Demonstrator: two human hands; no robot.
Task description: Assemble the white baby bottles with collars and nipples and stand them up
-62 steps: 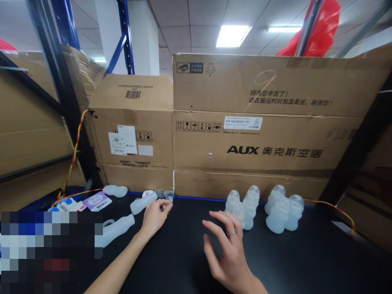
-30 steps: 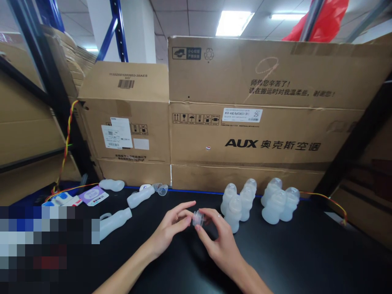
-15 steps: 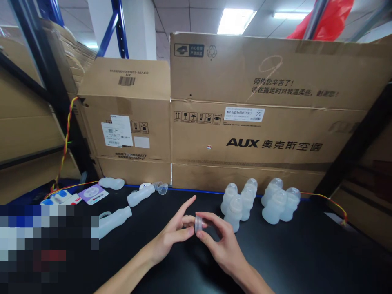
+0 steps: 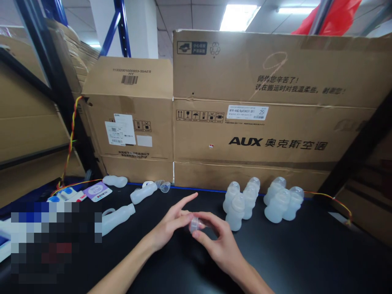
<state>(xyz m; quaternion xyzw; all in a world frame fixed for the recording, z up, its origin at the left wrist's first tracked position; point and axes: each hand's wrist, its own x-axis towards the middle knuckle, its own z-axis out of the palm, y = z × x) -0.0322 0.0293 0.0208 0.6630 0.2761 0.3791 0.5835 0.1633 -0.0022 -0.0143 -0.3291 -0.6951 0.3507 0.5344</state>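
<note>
Both hands meet over the black table (image 4: 306, 261), just in front of the person. The left hand (image 4: 168, 228) and the right hand (image 4: 219, 245) pinch 1 small clear ribbed cap (image 4: 194, 223) between them: the left thumb and middle fingers close on its left side while the left index finger points straight out, free; the right thumb and curled fingers close on its right side. The cap is held just above the table, near the standing bottles.

To the right of the hands stand 2 clusters of cloudy white bottles with clear domed lids. The nearer cluster (image 4: 240, 202) shows 4 bottles touching each other; the farther cluster (image 4: 283, 202) shows about 4, though some hide behind others. Whether any bottle holds anything cannot be told.

On the left, 3 uncapped bottles (image 4: 142, 194) lie on their sides, well apart from the hands, 1 of them with a loop handle at its neck. 2 small clear cups (image 4: 162, 185) lie at the table's back edge. Beside them sits 1 purple-and-white card (image 4: 96, 191).

Behind the table stand large cardboard boxes (image 4: 260, 134), closed, with printed labels.
</note>
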